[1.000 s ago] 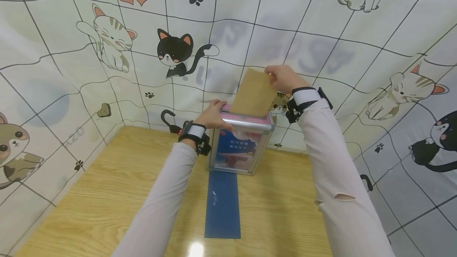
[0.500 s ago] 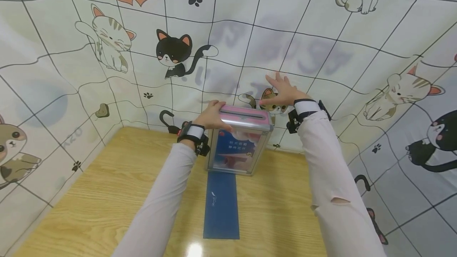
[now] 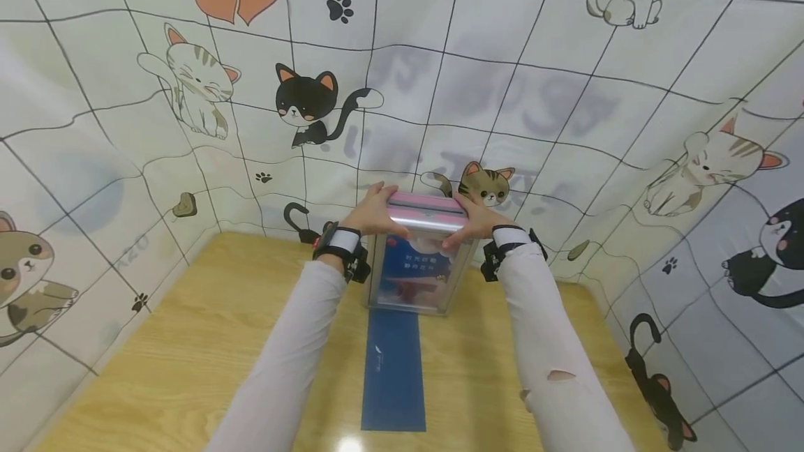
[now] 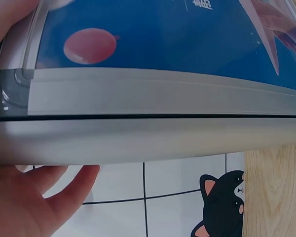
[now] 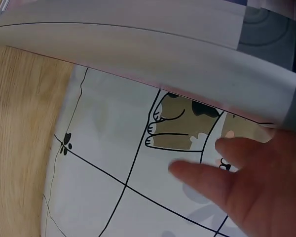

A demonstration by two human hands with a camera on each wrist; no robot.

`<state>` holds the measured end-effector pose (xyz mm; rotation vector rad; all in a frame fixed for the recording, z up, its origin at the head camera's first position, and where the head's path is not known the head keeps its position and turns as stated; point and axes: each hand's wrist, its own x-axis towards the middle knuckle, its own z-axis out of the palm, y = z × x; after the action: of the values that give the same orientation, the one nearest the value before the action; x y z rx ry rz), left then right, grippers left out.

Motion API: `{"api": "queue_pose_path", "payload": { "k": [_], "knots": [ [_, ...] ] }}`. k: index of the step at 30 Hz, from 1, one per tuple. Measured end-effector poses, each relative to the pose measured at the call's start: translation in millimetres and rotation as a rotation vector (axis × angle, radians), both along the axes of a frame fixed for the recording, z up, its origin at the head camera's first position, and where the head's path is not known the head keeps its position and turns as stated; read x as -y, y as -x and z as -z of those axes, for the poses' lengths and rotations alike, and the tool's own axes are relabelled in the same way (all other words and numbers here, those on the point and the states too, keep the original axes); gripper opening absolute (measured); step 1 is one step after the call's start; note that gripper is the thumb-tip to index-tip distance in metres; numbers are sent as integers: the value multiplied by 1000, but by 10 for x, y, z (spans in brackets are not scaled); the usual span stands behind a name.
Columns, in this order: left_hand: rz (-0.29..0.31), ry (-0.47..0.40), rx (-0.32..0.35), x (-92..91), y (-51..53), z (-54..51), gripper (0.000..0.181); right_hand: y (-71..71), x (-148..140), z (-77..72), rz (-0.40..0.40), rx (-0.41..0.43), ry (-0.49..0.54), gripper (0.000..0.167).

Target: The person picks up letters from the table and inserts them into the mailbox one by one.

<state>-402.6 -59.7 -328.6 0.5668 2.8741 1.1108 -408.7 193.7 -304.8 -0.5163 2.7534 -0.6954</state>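
A ballot box [image 3: 411, 274] with a pink top, a slot, silver edges and a clear front over a blue printed sheet stands upright on the table. My left hand [image 3: 372, 213] holds its upper left end, thumb on the front and fingers toward the back. At the upper right end my right hand [image 3: 475, 220] holds it the same way. Fingers [image 4: 71, 190] of the left hand show behind the box's silver side in the left wrist view. In the right wrist view, fingers [image 5: 202, 180] of the right hand reach past the back edge, partly apart from it.
A dark blue card or envelope [image 3: 393, 382] with small white print lies flat before the box. The wooden table [image 3: 502, 354] meets a cat-patterned cloth [image 3: 490, 89] close behind the box and on both sides.
The brown envelope held at the slot by the right hand a second ago has gone from sight. The right hand, spread and free half a second ago, has come down onto the box's right end.
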Motion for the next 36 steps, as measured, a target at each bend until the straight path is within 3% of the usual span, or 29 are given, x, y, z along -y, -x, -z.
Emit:
{"api": "queue_pose_path", "payload": {
  "k": [5,10,16,21,24,27,29,32,36],
  "knots": [
    [-7,39,-10,-20,-6,24,109,15,-51,97,-13,-69,69,123],
    [5,155,-63,-4,-49,-36,109,9,-39,117,22,-57,70,119],
    [7,274,-218,-31,-142,-23,106,-26,4,88,61,-20,59,113],
    [44,327,-390,-80,-338,23,112,-49,-4,56,37,-28,83,118],
    [130,364,-544,-107,-465,128,109,-36,-21,80,19,-47,77,122],
    [283,445,-693,-139,-598,302,103,-24,-22,93,20,-44,77,121],
    [398,515,-737,-161,-690,456,101,-25,-17,88,27,-28,83,119],
    [533,569,-670,-192,-836,701,100,-10,-20,97,28,-37,70,113],
    [620,590,-553,-245,-1029,991,102,-4,-22,101,24,-51,57,110]
  ]
}}
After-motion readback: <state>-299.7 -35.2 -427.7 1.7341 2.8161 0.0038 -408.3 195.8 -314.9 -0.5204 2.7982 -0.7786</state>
